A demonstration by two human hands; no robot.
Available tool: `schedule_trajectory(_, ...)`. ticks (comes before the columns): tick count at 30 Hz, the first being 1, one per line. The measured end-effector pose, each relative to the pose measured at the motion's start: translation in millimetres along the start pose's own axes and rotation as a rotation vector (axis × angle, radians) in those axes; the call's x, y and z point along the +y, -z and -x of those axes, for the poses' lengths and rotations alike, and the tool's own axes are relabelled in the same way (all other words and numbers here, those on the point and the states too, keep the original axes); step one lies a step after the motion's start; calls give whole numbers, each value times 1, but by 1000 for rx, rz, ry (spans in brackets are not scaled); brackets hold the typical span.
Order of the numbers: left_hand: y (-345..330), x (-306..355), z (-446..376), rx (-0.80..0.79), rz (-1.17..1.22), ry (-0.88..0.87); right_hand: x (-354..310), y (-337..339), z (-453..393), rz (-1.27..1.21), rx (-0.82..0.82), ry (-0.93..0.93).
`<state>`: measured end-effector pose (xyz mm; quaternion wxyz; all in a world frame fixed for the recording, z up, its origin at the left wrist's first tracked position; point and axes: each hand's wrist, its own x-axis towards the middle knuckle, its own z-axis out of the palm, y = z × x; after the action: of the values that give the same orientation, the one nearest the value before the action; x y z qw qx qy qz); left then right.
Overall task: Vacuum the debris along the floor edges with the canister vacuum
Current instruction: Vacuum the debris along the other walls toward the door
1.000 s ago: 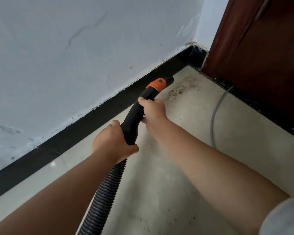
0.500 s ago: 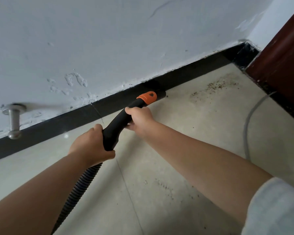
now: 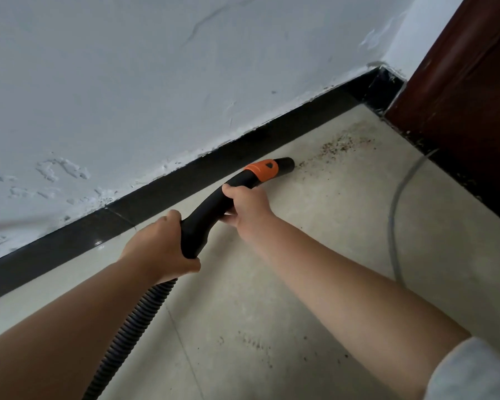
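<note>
Debris (image 3: 337, 147) lies scattered on the pale floor (image 3: 315, 226) toward the corner, where the black skirting (image 3: 162, 186) meets the dark wooden door frame (image 3: 459, 105), and the mouth of the vacuum nozzle (image 3: 285, 164) sits just at the near end of that brown, crumbly patch, low to the tile and close beside the skirting. The left hand (image 3: 159, 249) grips the rear of the black handle (image 3: 208, 212), where the ribbed hose (image 3: 127, 336) joins it and runs down out of view; the right hand (image 3: 247, 204) wraps around the handle farther forward, just behind the orange collar (image 3: 262, 170). The canister itself is not in view. Judged from how things lie, the strip of floor along the skirting behind the nozzle looks mostly free of grit, so that stretch seems dealt with, while the main patch ahead is still largely uncollected. A second, thinner sprinkle of specks (image 3: 257, 346) shows on the tile nearer the person, well away from the wall, and also looks left to do. A grey cable (image 3: 394, 209) curves across the floor to the right, near the door frame, and could be caught as the nozzle works into the corner.
</note>
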<state>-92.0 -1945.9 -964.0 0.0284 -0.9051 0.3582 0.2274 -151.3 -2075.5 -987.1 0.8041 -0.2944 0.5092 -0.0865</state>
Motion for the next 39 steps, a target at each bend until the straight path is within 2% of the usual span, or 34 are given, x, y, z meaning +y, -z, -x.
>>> schedule_trajectory(14, 8, 124, -50, 14, 38, -66, -84, 76, -25, -112, 142, 141)
schedule_trajectory(27, 5, 192, -93, 17, 76, -121, -139, 127, -49, -161, 179, 189)
schedule_trajectory(33, 0, 203, -100, 16, 124, -132, -147, 135, -53, -130, 208, 198)
schedule_trajectory(39, -5, 164, -79, 28, 182, -113, -118, 108, -42, -105, 195, 226)
